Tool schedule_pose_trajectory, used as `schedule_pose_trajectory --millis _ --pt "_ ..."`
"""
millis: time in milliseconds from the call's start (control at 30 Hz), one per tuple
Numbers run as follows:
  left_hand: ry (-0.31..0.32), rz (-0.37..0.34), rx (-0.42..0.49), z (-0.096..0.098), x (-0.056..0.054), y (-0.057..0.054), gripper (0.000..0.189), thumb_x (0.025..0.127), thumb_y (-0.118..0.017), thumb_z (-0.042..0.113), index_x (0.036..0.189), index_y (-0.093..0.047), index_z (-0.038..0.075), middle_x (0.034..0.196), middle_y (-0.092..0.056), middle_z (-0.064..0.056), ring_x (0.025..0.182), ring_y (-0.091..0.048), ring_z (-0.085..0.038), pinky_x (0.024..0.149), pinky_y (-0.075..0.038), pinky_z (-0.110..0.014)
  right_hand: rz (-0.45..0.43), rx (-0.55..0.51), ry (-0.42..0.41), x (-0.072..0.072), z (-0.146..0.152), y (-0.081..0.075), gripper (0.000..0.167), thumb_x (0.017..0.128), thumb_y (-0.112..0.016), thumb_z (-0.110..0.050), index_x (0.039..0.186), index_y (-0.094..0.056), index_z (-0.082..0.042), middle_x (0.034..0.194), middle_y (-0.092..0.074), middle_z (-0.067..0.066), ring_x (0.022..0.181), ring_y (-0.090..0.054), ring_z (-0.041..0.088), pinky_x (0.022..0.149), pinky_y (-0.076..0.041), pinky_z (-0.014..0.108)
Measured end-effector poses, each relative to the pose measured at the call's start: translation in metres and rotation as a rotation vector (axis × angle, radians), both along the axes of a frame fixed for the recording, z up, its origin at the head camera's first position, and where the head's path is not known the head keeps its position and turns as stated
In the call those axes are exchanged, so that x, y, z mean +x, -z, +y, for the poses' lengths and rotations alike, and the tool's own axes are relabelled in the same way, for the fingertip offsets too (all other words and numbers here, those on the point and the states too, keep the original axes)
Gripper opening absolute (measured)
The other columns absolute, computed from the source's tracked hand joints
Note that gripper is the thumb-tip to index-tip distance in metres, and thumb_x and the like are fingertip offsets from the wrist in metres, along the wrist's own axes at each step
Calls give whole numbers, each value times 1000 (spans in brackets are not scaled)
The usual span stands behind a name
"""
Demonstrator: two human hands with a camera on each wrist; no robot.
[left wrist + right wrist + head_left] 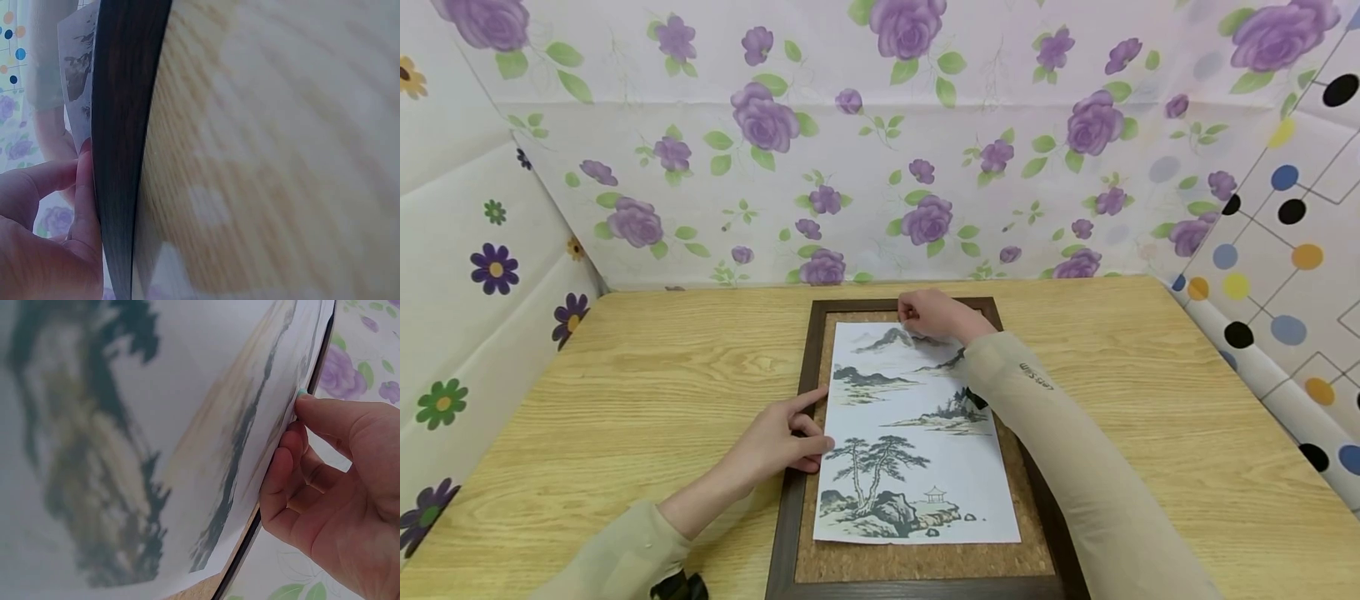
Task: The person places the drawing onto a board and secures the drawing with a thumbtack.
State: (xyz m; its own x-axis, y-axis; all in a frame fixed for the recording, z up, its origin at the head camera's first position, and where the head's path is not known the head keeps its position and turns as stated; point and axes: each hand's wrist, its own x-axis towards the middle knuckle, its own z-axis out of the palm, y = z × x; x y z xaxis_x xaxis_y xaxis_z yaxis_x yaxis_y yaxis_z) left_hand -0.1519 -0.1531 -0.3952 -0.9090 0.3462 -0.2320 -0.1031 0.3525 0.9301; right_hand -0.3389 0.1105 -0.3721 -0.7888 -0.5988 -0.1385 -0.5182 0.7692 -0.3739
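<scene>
While the sheet with a printed landscape (917,387) was laid on the face of the cork board (925,567), its left edge was touched by the left hand (782,437), whose forefinger and thumb were kept extended and apart from each other, without a grip. At the upper end of the cork board, the right hand (940,315) was placed; its thumb and curled fingers were held together, and the sheet's top edge appeared to be pinched. Near this thumb tip a small teal spot (302,392) was seen, but it could not be identified. Judging by this, the step in hand was probably the aligning or fastening of the top edge. For the next move, it seemed necessary that the sheet be held flat and straight on the cork board, before any lower corner was secured.
</scene>
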Motion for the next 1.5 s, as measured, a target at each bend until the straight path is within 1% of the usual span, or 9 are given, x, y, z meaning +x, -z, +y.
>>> schedule_pose_trajectory --millis 167,267,600,867,1033,1167,1333,1500 --pt "-2 3 -3 0 0 0 79 89 -70 8 156 -28 7 88 -73 -9 72 -71 -18 69 -64 -34 -10 -4 10 0 0 0 8 100 -55 -11 92 -57 -11 85 -57 5 74 -49 16 70 -42 30" --pt "-3 4 -4 0 0 0 79 89 -70 8 156 -28 7 87 -73 -9 71 -71 -18 69 -64 -34 -2 -5 1 0 -1 0 9 99 -55 -10 91 -57 -11 84 -56 4 74 -48 16 70 -41 30" --pt "-12 1 -4 1 0 0 80 89 -71 8 156 -28 7 88 -72 -9 71 -70 -17 69 -64 -34 7 -13 -11 0 -3 -2 9 99 -55 -5 90 -57 -8 84 -53 4 79 -47 18 74 -40 33" --pt "-12 -4 -2 1 0 0 80 89 -70 8 156 -27 7 88 -72 -9 72 -70 -17 69 -64 -34 43 -18 -22 -1 -3 -2 8 98 -58 -5 90 -61 -7 85 -56 5 78 -46 19 74 -40 33" --pt "-4 -5 -2 1 0 1 81 89 -70 8 157 -27 7 87 -72 -8 72 -71 -17 69 -64 -34 34 -44 -11 -1 -3 -1 8 96 -61 -6 89 -64 -7 85 -59 6 76 -46 18 72 -41 32" --pt "-1 -12 1 0 0 1 81 89 -71 8 157 -27 8 86 -72 -7 72 -71 -17 69 -64 -34 43 -52 -23 -1 -2 -2 7 96 -63 -6 89 -66 -7 84 -61 7 73 -46 18 71 -41 31" --pt "5 -5 3 0 0 1 81 89 -71 9 157 -26 7 86 -72 -8 72 -70 -18 69 -64 -34 48 -39 -21 -1 -2 -5 6 94 -65 -6 90 -68 -7 86 -63 7 75 -49 17 72 -44 31" --pt "-9 -9 0 1 0 1 81 89 -71 9 157 -26 7 88 -72 -8 72 -70 -17 69 -64 -34 47 -32 -1 -2 -2 -4 5 93 -67 -6 90 -69 -8 88 -66 7 77 -52 18 74 -47 31"
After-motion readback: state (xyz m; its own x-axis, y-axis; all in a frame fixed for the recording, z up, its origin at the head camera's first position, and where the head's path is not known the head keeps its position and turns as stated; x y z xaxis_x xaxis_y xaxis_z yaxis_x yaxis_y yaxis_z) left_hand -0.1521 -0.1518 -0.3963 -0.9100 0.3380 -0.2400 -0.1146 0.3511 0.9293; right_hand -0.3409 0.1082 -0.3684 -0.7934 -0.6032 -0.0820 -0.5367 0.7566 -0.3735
